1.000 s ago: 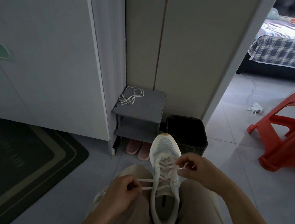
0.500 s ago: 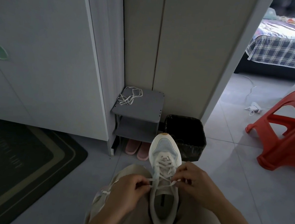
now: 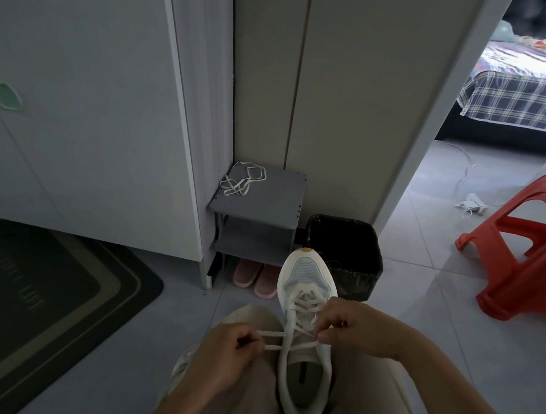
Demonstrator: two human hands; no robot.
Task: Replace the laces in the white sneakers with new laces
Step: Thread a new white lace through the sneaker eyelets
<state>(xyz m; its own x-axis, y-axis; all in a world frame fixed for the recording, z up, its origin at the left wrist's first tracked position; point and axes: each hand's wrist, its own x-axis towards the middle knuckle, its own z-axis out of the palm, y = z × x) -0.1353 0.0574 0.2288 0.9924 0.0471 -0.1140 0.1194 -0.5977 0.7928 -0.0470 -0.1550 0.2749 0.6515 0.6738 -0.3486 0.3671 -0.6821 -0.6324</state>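
- My left hand (image 3: 231, 348) pinches two flat strands of the lace (image 3: 272, 335), stretched taut just right of its fingertips.
- My right hand (image 3: 349, 328) pinches the lace too, at the eyelet rows right under its fingertips; I can't tell which eyelet.
- The white sneaker (image 3: 307, 279) sits between both hands, wedged between my thighs, toe pointing away.
- The lace looks soft, light and floppy, so I'd grip it near the tip, close to the eyelet.
- The shoe seems light with a soft upper, and I reckon it could twist under a pull.
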